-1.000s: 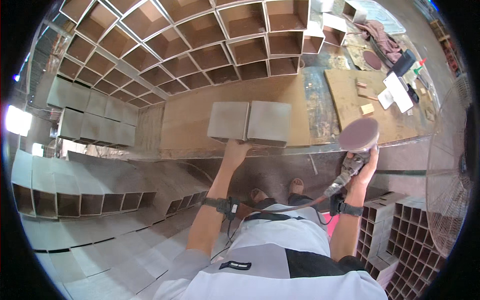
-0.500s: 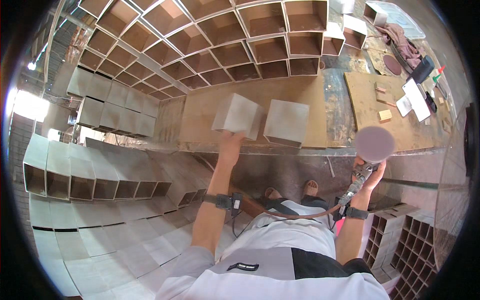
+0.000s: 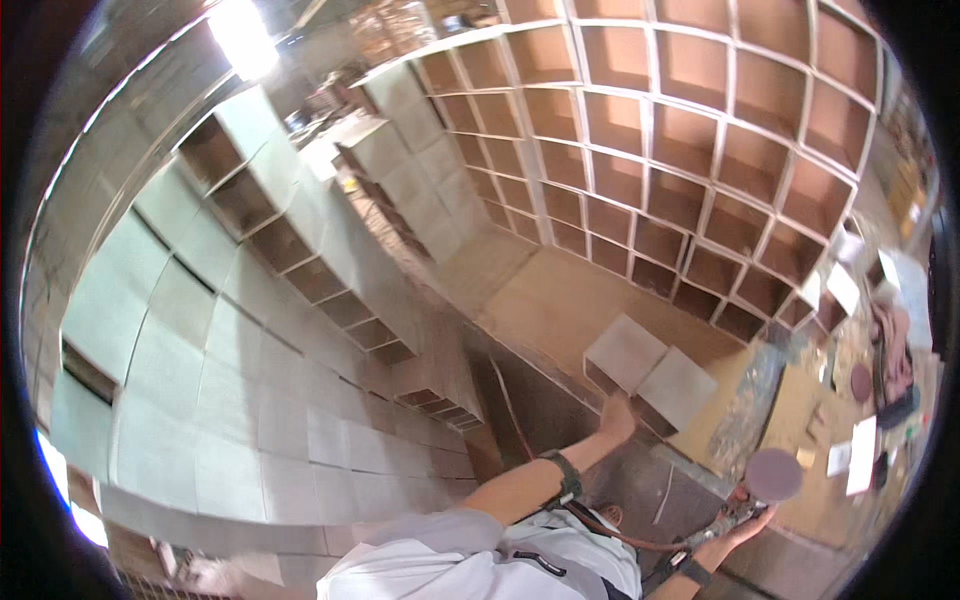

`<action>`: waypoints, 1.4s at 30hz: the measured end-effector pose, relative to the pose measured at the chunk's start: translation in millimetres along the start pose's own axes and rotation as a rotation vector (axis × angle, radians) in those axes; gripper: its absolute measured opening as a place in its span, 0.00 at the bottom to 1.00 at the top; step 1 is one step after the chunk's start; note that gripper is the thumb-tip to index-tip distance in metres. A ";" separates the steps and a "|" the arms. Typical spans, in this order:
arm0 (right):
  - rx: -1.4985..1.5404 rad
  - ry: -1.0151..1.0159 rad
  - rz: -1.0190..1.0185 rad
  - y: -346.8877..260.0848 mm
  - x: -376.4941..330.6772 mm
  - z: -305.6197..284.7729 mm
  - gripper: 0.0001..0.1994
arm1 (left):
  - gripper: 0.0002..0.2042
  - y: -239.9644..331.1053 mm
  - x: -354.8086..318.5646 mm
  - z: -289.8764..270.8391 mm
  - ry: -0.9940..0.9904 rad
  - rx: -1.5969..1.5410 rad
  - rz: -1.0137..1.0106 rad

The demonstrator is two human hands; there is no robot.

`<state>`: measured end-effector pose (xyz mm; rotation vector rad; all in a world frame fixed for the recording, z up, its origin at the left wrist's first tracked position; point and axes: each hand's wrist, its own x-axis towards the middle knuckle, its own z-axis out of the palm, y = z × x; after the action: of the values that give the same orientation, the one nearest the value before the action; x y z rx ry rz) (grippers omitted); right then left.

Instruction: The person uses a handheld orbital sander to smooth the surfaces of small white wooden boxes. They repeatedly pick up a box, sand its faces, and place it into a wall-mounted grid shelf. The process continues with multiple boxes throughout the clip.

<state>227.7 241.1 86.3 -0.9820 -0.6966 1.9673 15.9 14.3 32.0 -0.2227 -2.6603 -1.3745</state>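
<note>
On the far left stand rows of pale grey-green painted wooden cubby units point(image 3: 200, 330), laid side by side, some with their open compartments showing dark inside. Further right, a smaller stack of grey box units point(image 3: 420, 170) sits near the back, and behind it rises a large grid of open square wooden compartments with pale edges and brown backs point(image 3: 720, 130), filling the upper right.

Below that grid lies a flat brown board surface point(image 3: 560, 310). On it rests a two-compartment grey wooden box point(image 3: 650, 370), its two square faces turned up and side by side. The left hand point(image 3: 615, 418) reaches up from the lower edge with a dark strap on its wrist and lies against the near edge of the left half of the box; whether its grip is closed on the edge or only pressed flat against it cannot be told.

To the right, the right hand point(image 3: 745, 520) has its grip closed around the body of a handheld disc sander with a round reddish-brown pad point(image 3: 772, 475), the pad facing up, well apart from the box. A cord runs from the tool back toward the body.

At the far right, sheets of white paper point(image 3: 860, 455) and small scraps lie on a cluttered brown surface point(image 3: 800, 400).
</note>
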 end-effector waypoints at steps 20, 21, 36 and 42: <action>0.046 -0.266 0.208 -6.9 20.3 42.7 0.25 | 0.17 71.3 79.0 -224.9 0.051 -1.368 -0.214; 0.009 -0.286 0.217 -16.3 9.6 53.8 0.25 | 0.17 73.6 85.1 -239.4 0.112 -1.294 -0.175; -0.067 -0.184 0.027 27.0 34.3 104.8 0.24 | 0.22 78.7 187.8 -353.6 0.009 -1.788 0.316; 0.011 -0.286 -0.006 46.6 36.8 104.2 0.24 | 0.22 105.6 195.2 -296.2 0.323 -1.606 -0.185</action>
<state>108.1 236.2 94.2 -0.6968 -0.8429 2.1263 -138.5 -154.3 323.1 0.1156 -0.8051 -2.8608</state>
